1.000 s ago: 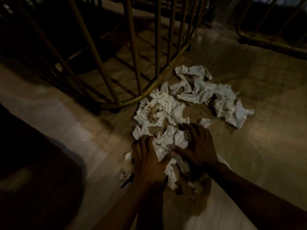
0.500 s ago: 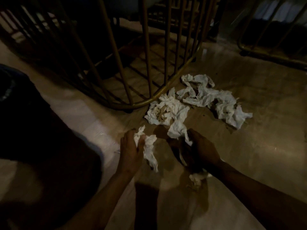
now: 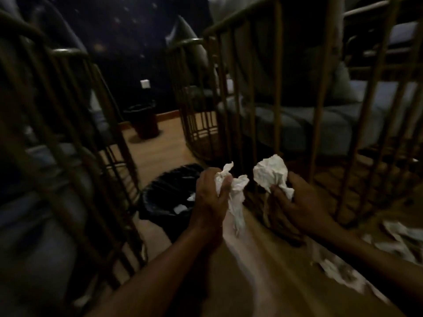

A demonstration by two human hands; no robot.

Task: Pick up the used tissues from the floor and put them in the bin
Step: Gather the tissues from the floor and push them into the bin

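my left hand (image 3: pixel 212 197) is clenched on a crumpled tissue (image 3: pixel 235 197), my right hand (image 3: pixel 297 202) on another wad (image 3: pixel 270 173), both near the bin (image 3: pixel 160 197). they look light, soft and tearable; i'd bunch loose tails first.

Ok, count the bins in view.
2. One bin, lined with a black bag, stands on the floor just left of the left hand. A second bin stands farther back by the dark wall. The chairs may hide others.
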